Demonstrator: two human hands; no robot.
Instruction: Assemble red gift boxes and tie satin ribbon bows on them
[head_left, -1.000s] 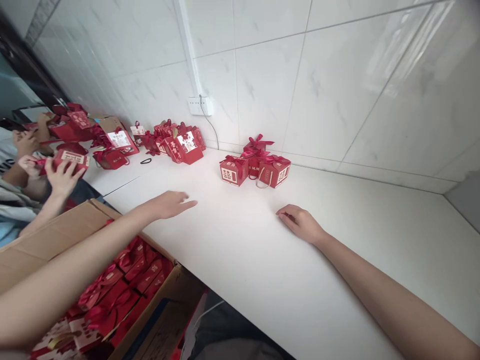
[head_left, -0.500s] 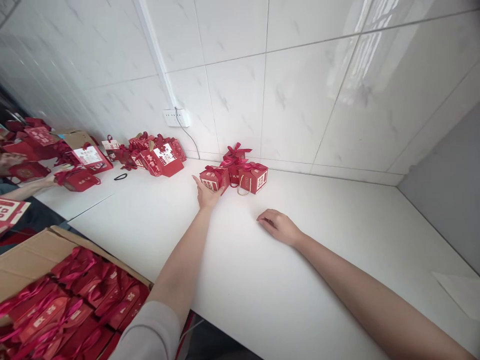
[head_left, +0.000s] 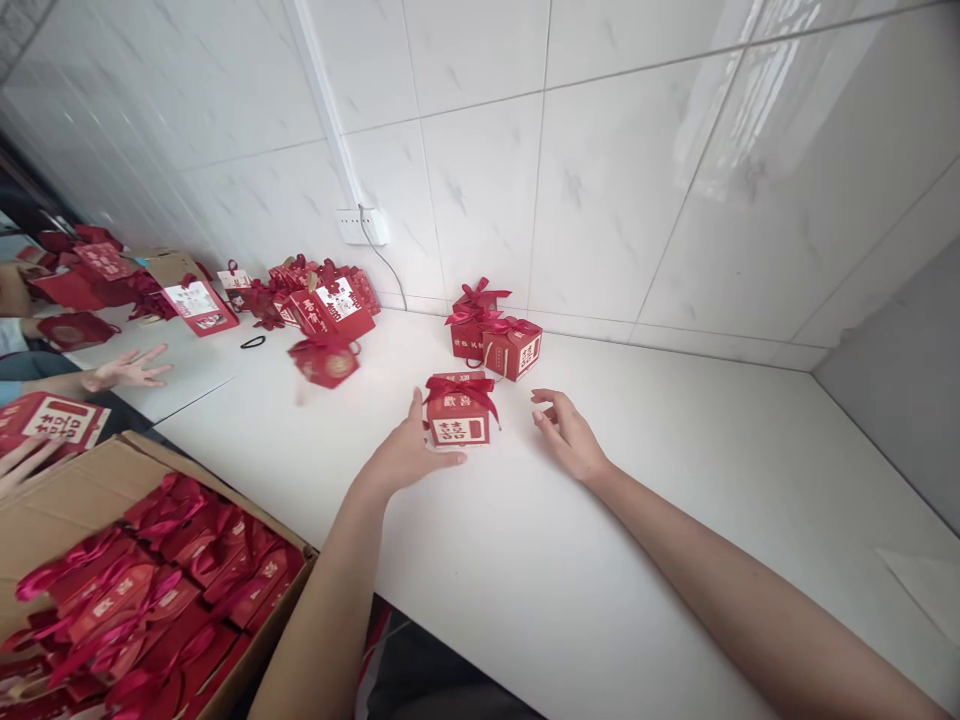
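Observation:
A small red gift box (head_left: 457,412) with a ribbon bow stands on the white counter (head_left: 615,560) in front of me. My left hand (head_left: 409,455) cups its left side, with the thumb along its front bottom edge. My right hand (head_left: 566,435) hovers just right of the box, fingers apart and lightly curled, holding nothing. A little behind, two or three more red gift boxes (head_left: 495,335) stand grouped by the tiled wall.
A blurred red box (head_left: 324,361) is in motion on the counter to the left. Behind it lies a pile of red boxes (head_left: 322,298). A cardboard carton (head_left: 142,590) full of red boxes sits lower left. Another person's hand (head_left: 127,370) reaches in at far left.
My left hand reached to the group by the wall and drew one red box back toward me. My right hand lifted and opened beside it. A red box now moves at the left.

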